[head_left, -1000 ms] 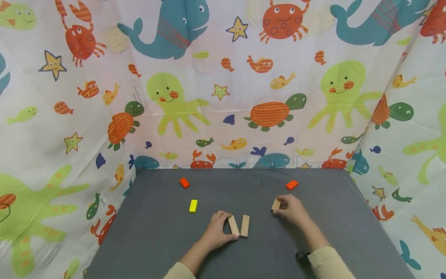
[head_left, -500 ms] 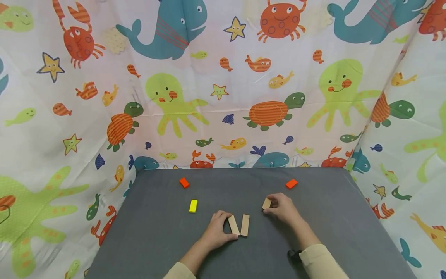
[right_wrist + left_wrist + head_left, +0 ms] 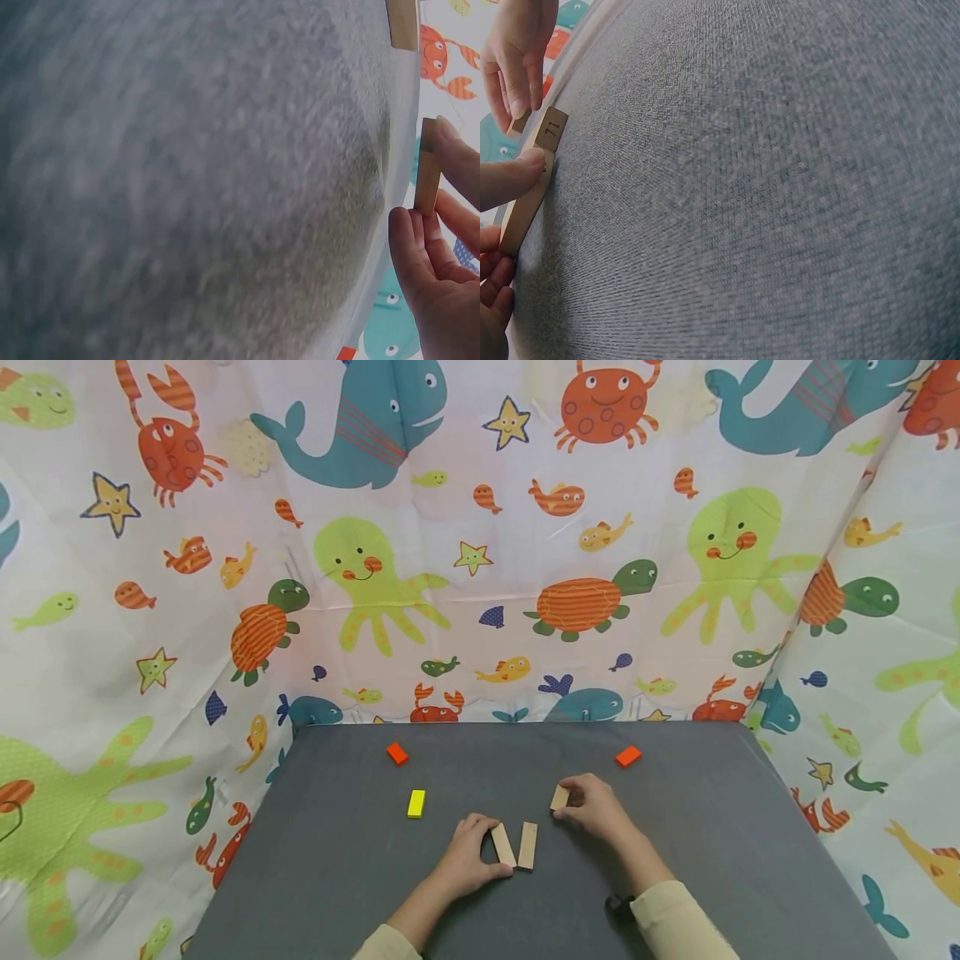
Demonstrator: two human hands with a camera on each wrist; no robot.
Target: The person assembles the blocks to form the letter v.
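Thumb and fingers of my left hand (image 3: 466, 853) grip a plain wooden block (image 3: 503, 845) by its two ends, low on the grey table. A second wooden block (image 3: 527, 846) lies just right of it, their near ends close together and far ends spread in a V. In the left wrist view, the number 71 is stamped on the end of that second block (image 3: 551, 127). Farther right and back, my right hand (image 3: 594, 807) pinches a third wooden block (image 3: 559, 797). The right wrist view has this block (image 3: 427, 180) between thumb and fingertips, raised off the table.
A yellow block (image 3: 416, 803) lies left of the hands. Two orange blocks, one at back left (image 3: 397, 753) and one at back right (image 3: 628, 757), rest near the far edge of the grey table (image 3: 315, 877). A sea-animal curtain (image 3: 480, 602) hangs behind and at the sides.
My right hand has carried its wooden block leftward, closer to the two blocks by my left hand. The left hand has stayed in place on its block.
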